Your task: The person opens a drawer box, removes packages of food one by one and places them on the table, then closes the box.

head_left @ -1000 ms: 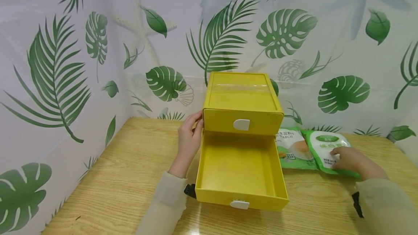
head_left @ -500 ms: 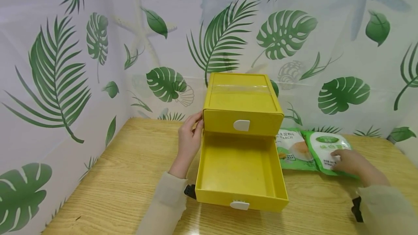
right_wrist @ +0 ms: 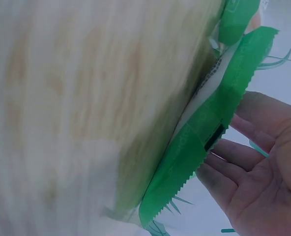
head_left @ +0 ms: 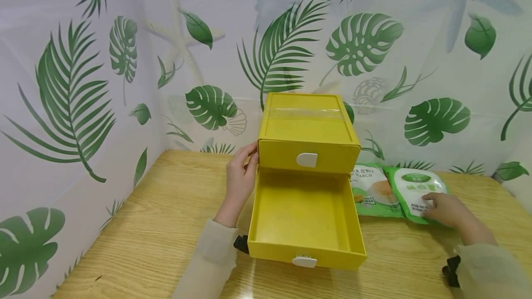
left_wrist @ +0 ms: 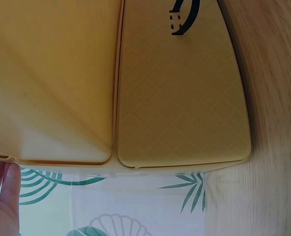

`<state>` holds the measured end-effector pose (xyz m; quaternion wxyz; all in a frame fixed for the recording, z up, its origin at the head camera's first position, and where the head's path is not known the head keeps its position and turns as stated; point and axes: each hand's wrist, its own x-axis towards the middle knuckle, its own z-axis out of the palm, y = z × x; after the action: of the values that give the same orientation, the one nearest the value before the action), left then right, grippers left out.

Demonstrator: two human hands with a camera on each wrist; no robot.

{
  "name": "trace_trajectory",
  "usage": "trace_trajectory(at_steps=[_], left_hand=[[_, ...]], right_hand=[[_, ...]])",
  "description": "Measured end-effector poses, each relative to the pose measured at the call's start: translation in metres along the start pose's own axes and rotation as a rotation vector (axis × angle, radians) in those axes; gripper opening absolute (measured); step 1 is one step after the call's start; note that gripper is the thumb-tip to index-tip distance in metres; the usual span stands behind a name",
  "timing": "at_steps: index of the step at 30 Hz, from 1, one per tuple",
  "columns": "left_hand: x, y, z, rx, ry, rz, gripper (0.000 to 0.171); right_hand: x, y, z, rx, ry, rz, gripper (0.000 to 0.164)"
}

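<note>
A yellow two-drawer storage box (head_left: 309,119) stands mid-table, its upper drawer (head_left: 278,155) closed. The lower drawer (head_left: 303,211) is pulled out and has nothing in it. My left hand (head_left: 241,170) touches the box's left side, fingertips at the front edge of the upper drawer; the left wrist view shows that side close up. At the right, my right hand (head_left: 446,209) rests over a green-and-white food bag (head_left: 415,188), thumb and forefinger spread on its front. In the right wrist view the loosely bent fingers (right_wrist: 236,155) lie at the bag's serrated green edge (right_wrist: 199,142).
A starch bag (head_left: 374,190), also green and white, lies between the box and the other bag, partly behind the open drawer. The wooden table (head_left: 166,225) meets leaf-printed sheeting (head_left: 166,36) at the back and left.
My right hand stays over the bag, its fingers and wrist shifting slightly while the bag keeps its place. The left hand, box and drawers look unchanged.
</note>
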<state>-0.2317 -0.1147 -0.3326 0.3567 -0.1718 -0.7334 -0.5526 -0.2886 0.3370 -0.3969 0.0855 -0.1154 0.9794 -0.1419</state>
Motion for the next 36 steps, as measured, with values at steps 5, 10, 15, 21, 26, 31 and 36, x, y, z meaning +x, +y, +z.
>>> trace_trajectory(at_steps=[5, 10, 15, 21, 26, 31, 36], left_hand=[[0.0, 0.0, -0.001, 0.003, -0.001, -0.001, 0.023], [0.0, 0.001, 0.0, 0.009, -0.001, -0.003, 0.023], [-0.001, 0.002, 0.0, 0.004, -0.007, -0.001, 0.023], [-0.001, 0.002, 0.0, 0.014, 0.005, 0.008, 0.023], [0.0, -0.009, 0.001, 0.015, 0.005, 0.008, 0.023], [-0.001, -0.033, 0.004, 0.005, 0.008, 0.023, 0.024], [0.0, -0.012, 0.001, 0.019, 0.0, 0.004, 0.023]], right_hand=[[-0.001, -0.001, -0.001, 0.02, -0.005, 0.04, 0.054], [-0.007, 0.0, 0.002, 0.043, 0.024, 0.039, 0.056], [-0.014, 0.0, 0.003, 0.063, 0.047, 0.031, 0.062], [-0.019, -0.002, 0.003, 0.087, 0.048, 0.048, 0.066], [-0.02, -0.005, 0.003, 0.103, 0.034, 0.058, 0.069], [-0.02, -0.007, 0.005, 0.17, 0.009, 0.081, 0.077], [-0.021, -0.007, 0.008, 0.193, 0.031, 0.067, 0.077]])
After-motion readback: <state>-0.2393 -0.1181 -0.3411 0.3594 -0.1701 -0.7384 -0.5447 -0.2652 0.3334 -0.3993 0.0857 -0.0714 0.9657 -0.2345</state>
